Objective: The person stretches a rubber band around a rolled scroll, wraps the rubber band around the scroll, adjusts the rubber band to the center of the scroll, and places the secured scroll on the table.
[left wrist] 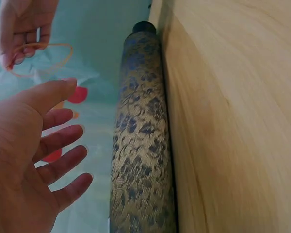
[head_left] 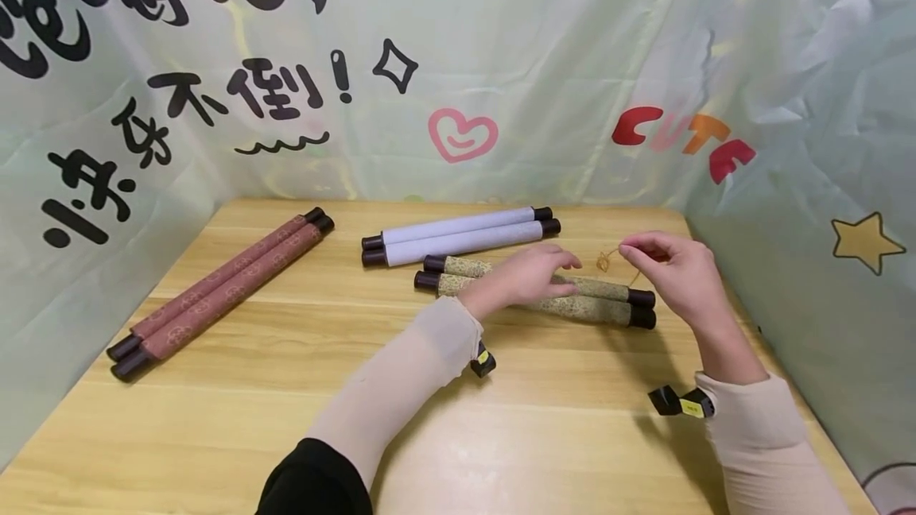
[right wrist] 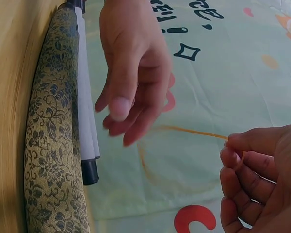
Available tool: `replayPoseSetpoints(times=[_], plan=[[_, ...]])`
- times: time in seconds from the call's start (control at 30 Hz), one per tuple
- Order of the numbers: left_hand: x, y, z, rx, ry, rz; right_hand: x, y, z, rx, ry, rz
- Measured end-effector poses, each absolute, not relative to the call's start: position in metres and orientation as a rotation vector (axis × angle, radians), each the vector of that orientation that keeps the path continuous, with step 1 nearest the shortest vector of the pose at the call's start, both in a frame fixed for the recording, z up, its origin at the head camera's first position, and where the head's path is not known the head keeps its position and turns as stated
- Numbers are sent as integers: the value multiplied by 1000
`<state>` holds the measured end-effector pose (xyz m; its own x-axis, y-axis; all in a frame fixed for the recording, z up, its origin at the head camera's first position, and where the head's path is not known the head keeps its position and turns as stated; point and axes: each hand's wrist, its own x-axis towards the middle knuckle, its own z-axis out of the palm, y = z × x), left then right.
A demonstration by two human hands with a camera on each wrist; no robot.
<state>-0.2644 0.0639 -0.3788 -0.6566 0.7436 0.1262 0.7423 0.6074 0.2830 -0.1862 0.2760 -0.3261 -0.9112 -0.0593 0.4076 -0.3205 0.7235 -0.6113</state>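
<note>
My right hand (head_left: 676, 272) pinches a thin orange-yellow rubber band (right wrist: 196, 131) between thumb and index finger. The band dangles as a loose loop above the table's right side. Over the middle of a gold scroll (head_left: 590, 308) with a dark floral pattern, my left hand (head_left: 525, 276) hovers, fingers spread and loosely bent, holding nothing. In the left wrist view the thumb of this hand (left wrist: 19, 145) points toward the loop without touching it. The scroll is rolled from both ends into two parallel rolls with black end knobs; my left hand hides part of it in the head view.
Just behind the gold scroll lies a pale lavender-white scroll (head_left: 458, 238) with black knobs. A reddish-brown patterned scroll (head_left: 232, 292) lies slantwise at the left. All rest on a wooden table (head_left: 501, 435), enclosed by a printed pale green cloth (head_left: 544, 62) at the back and sides.
</note>
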Motion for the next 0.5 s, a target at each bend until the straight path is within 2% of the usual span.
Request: replayPoseSetpoints(times=[0.5], plan=[[-268, 107, -399, 1197, 2730, 213, -187, 286, -326, 238, -2558, 1021]])
